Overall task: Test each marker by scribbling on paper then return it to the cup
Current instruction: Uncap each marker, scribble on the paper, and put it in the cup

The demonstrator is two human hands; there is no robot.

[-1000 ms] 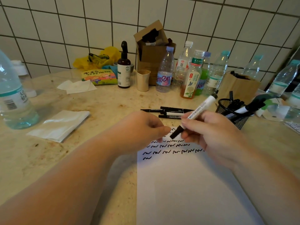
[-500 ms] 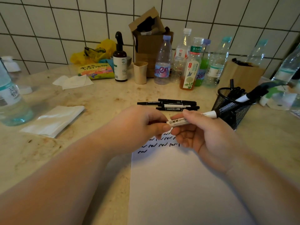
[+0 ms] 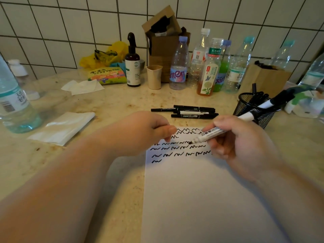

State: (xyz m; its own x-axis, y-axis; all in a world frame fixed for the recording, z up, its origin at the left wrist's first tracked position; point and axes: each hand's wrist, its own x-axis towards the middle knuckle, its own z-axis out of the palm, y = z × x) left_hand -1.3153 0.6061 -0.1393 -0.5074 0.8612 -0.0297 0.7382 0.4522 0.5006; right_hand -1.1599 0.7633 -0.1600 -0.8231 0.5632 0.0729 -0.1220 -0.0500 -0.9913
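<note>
From the head view, the right hand (image 3: 240, 146) grips a white marker (image 3: 208, 135), its tip over the paper (image 3: 201, 199). The left hand (image 3: 149, 130) is curled, perhaps around the cap; I cannot tell. A new scribble may cross the old lines, and the mesh cup (image 3: 252, 109) could tip.

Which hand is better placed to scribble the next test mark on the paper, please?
Right. The right hand already grips the marker, tip bared just above the paper. The left hand holds no marker.
</note>
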